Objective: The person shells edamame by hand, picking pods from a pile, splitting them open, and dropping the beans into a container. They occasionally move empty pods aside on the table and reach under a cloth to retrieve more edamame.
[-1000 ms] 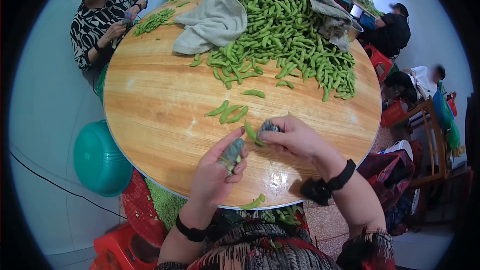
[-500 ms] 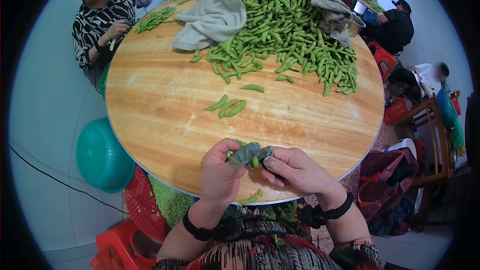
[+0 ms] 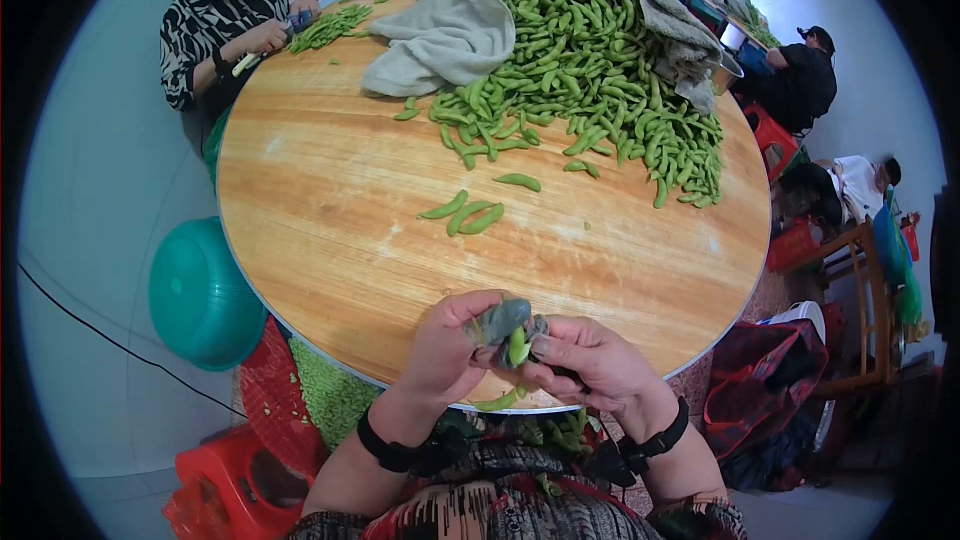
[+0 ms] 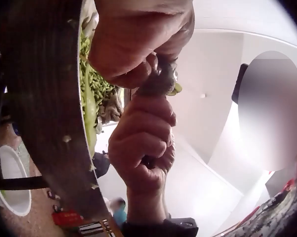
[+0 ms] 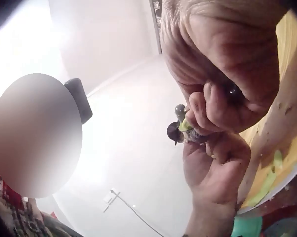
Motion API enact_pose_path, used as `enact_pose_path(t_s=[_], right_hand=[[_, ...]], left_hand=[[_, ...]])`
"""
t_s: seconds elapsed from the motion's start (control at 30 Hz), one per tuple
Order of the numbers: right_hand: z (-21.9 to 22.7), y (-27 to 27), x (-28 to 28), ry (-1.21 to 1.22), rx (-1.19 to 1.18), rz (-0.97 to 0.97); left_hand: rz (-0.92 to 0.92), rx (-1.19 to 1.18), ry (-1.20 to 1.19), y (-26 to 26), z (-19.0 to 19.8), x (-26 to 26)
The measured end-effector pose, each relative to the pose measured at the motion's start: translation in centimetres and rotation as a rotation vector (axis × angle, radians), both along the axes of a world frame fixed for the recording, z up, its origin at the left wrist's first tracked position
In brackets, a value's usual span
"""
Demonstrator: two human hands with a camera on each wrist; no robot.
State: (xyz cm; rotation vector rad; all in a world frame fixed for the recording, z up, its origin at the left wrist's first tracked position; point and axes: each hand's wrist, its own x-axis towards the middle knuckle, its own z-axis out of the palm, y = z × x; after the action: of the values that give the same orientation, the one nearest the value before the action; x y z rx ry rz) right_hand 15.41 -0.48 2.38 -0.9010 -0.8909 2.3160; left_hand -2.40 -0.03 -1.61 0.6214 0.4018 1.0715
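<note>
Close over the table's near edge, both hands meet at one green soybean pod [image 3: 518, 347]. My left hand [image 3: 445, 345] pinches the pod, its thumb wrapped in a grey-green covering [image 3: 500, 320]. From the other side, the fingers of my right hand [image 3: 590, 360] grip the same pod, also with a dark wrap on a digit. Curled fingers of the right hand [image 4: 143, 133] show in the left wrist view, a bit of green poking out beside the wrap. Below the hands another pod [image 3: 497, 402] lies at the table rim.
A large heap of pods [image 3: 590, 60] covers the far side of the round table [image 3: 330, 210], beside a grey cloth [image 3: 450, 35]. A few loose pods [image 3: 475, 218] lie mid-table. A green basin [image 3: 205, 295] and red stool [image 3: 240, 480] stand left; another person [image 3: 235, 15] sits far left.
Both hands have come together at the near edge. The pod first held by the right hand is now between both hands. The three loose pods mid-table have stayed.
</note>
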Motion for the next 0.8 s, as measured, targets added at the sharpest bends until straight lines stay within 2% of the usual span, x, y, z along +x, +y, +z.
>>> enact_pose_path(t_s=[0.03, 0.1, 0.13, 0.17, 0.2, 0.27, 0.3, 0.33, 0.37, 0.43, 0.5, 0.57, 0.63, 0.73, 0.8], right_hand=[[-0.6, 0.1, 0.0, -0.007, 0.002, 0.005], [-2.1, 0.5, -0.2, -0.327, 0.422, -0.099], [-1.9, 0.7, -0.4, -0.336, 0.428, -0.093], [-1.6, 1.1, -0.6, -0.547, 0.732, -0.155], [-1.1, 1.5, -0.7, -0.756, 1.039, -0.217], [-0.9, 2.6, -0.5, -0.857, 1.067, -0.164], [-1.7, 3.3, -0.3, -0.844, 0.977, -0.138], [-2.0, 4.0, -0.2, -0.828, 0.888, -0.113], [-1.9, 4.5, -0.1, -0.829, 0.901, -0.105], [-1.6, 5.3, -0.1, -0.547, 0.493, -0.065], [-1.5, 5.3, -0.4, -0.534, 0.451, -0.072], [-1.0, 5.1, -1.3, -0.514, 0.414, -0.078], [0.0, 3.9, -2.4, -1.014, 1.162, -0.198], [0.5, 3.2, -3.4, -1.082, 1.228, -0.198], [-0.6, 4.0, -3.0, -1.070, 1.205, -0.188]], left_hand=[[0.025, -0.044, 0.073, 0.1, 0.1, 0.1], [0.052, -0.085, 0.137, 0.3, 0.2, 0.7], [0.213, 0.061, 0.392, 0.4, 0.0, 1.4], [0.377, 0.209, 0.644, 0.6, -0.1, 2.0], [0.384, 0.213, 0.632, 1.0, -0.3, 2.2], [0.463, 0.194, 0.703, 1.8, -0.7, 2.2], [0.474, 0.195, 0.694, 1.8, -0.6, 2.2], [0.420, 0.097, 0.582, 1.9, -0.5, 2.2], [0.363, 0.001, 0.470, 2.1, -0.4, 2.1], [0.348, -0.041, 0.430, 2.1, -0.7, 1.7], [0.331, -0.090, 0.389, 1.9, -0.7, 1.5], [0.294, -0.187, 0.178, 2.0, -0.3, 1.2], [0.311, -0.141, 0.159, 1.8, -0.6, 1.3], [0.357, -0.131, 0.141, 1.7, -0.5, 1.6], [0.395, -0.160, 0.136, 1.8, -0.5, 1.5]])
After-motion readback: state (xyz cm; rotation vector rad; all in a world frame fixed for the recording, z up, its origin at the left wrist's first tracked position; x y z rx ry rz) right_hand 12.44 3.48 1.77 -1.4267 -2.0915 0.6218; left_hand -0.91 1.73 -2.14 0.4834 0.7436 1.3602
